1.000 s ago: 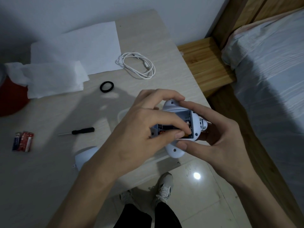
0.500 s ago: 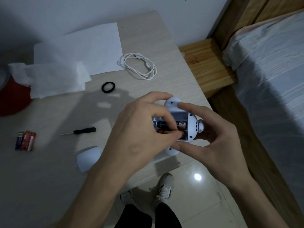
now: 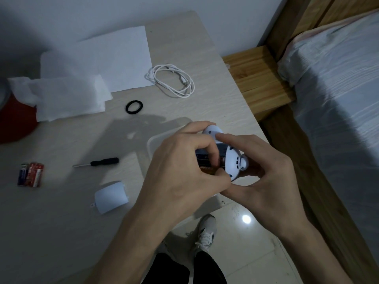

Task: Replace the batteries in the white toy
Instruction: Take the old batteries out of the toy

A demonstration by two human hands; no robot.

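white toy [image 3: 232, 160] gripped by both hands, compartment open

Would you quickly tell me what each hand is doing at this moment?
Left hand: fingers curled into the open compartment of the white toy, pinching a battery.
Right hand: grips the white toy.

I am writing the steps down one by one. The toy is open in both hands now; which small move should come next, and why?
Probably the left hand should finish working the battery it pinches in the open bay of the white toy, which the right hand holds. The cover still lies on the table, so closing comes later.
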